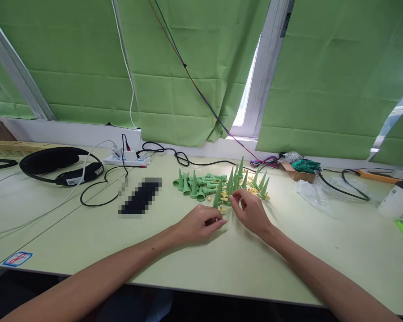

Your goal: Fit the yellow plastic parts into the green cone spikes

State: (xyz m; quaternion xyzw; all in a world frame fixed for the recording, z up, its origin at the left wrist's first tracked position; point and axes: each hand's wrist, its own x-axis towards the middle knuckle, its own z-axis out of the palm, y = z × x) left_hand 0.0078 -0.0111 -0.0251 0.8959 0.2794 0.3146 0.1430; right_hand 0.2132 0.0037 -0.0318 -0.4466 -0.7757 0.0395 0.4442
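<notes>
Several green cone-shaped plastic spikes (241, 172) stand point-up on the pale table, close beyond my hands. Small yellow plastic fittings (254, 191) lie scattered among them. At the near edge of this cluster, my left hand (201, 222) has curled fingers, with its thumb stretched along below them. A yellow piece shows just past its fingertips; whether the hand grips anything is hidden. My right hand (251, 210) is closed in a pinch at the front of the standing spikes. Its fingertips are beside a green spike, and what they hold cannot be made out.
More green tube-like parts (208, 180) lie left of the spikes. Farther left are a dark pixelated patch (139, 197), a power strip (127, 156) and a black headband-like device (62, 166). Cables run along the back. A small cardboard box (298, 173) and clear plastic bags (312, 194) are at right.
</notes>
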